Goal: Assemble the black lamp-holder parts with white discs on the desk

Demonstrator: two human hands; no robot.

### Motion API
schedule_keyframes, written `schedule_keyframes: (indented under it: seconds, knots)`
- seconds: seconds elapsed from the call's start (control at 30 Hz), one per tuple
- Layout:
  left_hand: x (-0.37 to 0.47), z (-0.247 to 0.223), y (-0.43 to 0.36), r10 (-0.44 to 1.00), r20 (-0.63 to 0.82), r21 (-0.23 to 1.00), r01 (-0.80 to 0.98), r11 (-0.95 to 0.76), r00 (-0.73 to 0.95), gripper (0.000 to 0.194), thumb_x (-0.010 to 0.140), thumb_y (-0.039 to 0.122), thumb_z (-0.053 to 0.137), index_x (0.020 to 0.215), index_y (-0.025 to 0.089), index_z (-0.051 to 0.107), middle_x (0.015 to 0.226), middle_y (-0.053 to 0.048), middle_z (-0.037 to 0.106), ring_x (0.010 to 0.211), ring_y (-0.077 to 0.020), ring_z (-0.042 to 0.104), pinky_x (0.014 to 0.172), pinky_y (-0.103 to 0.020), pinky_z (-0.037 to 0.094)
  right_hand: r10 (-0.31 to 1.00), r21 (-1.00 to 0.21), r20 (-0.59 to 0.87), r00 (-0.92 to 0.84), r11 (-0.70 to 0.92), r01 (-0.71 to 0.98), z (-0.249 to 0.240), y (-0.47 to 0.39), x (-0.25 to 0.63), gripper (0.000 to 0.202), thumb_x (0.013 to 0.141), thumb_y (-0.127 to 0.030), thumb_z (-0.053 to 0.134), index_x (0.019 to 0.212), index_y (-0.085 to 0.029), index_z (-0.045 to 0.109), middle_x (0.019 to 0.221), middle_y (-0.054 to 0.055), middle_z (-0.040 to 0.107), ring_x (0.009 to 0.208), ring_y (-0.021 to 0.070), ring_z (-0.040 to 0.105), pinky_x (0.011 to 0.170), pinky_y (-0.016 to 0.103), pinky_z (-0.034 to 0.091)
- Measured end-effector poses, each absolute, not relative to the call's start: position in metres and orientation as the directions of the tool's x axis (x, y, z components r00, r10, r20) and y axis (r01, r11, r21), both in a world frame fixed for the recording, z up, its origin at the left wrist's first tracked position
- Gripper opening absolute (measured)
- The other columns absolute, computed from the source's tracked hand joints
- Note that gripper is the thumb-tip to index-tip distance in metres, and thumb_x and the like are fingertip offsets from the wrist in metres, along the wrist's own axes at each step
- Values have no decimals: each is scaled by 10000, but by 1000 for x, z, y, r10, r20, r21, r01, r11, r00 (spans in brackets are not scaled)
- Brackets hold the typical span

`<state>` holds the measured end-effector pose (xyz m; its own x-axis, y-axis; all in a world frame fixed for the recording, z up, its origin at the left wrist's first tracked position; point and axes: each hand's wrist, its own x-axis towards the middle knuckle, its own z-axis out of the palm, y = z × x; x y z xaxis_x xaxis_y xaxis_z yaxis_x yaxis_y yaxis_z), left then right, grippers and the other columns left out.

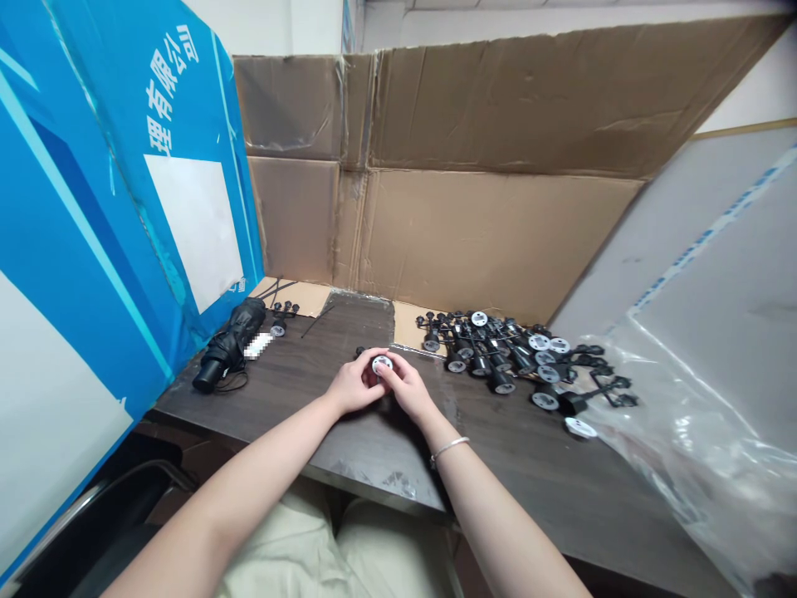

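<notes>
My left hand (354, 386) and my right hand (406, 389) meet over the middle of the table. Between them they hold a black part with a white round cap (382, 364), its cap facing me. My left fingers wrap round its side, while my right thumb lies against the cap's face. Most of the body is hidden behind my hands; a small black piece of it shows beyond my left fingertips. To the right lies a heap of similar black parts (479, 349), with cylindrical bodies, pale round ends and thin branching arms. A loose white cap (580, 428) rests in front of that heap.
On the dark wooden table (349, 448), a folded black umbrella (232, 340) lies at the left, beside another black branched part (280, 320). Cardboard (486, 241) walls the back, a blue panel (187, 166) the left. Clear plastic sheeting (697, 448) hangs over the right edge.
</notes>
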<state>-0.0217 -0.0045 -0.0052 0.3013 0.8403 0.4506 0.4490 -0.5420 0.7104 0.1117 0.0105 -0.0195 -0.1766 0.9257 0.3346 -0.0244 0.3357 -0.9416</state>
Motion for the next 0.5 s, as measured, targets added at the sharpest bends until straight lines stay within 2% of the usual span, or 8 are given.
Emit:
schedule_keyframes:
  seconds: [0.33,0.43,0.5]
  knots:
    - [-22,-3,-7,844,449,732,421,-535,292,495,704,248,552,1180,185,433,617,48,542,469,-70,452,492,-181,400,928,-930,365,-78,367,21,-19,11,106,346,721,-457,528,934,-190,582,898,58,649,839,199,595,773,346,474]
    - [-23,-4,-5,851,446,744,412,-525,279,449,727,244,528,1162,172,444,612,48,552,451,-68,443,492,-181,391,934,-936,351,-69,352,6,-18,12,108,368,712,-486,526,911,-182,584,863,59,641,765,183,591,668,301,487]
    - [-24,-6,-3,856,436,751,412,-516,277,433,724,218,520,1149,175,448,633,45,572,460,-71,454,501,-182,390,945,-950,310,-102,313,13,-17,12,110,388,706,-503,526,919,-183,577,792,41,623,625,146,561,535,259,464]
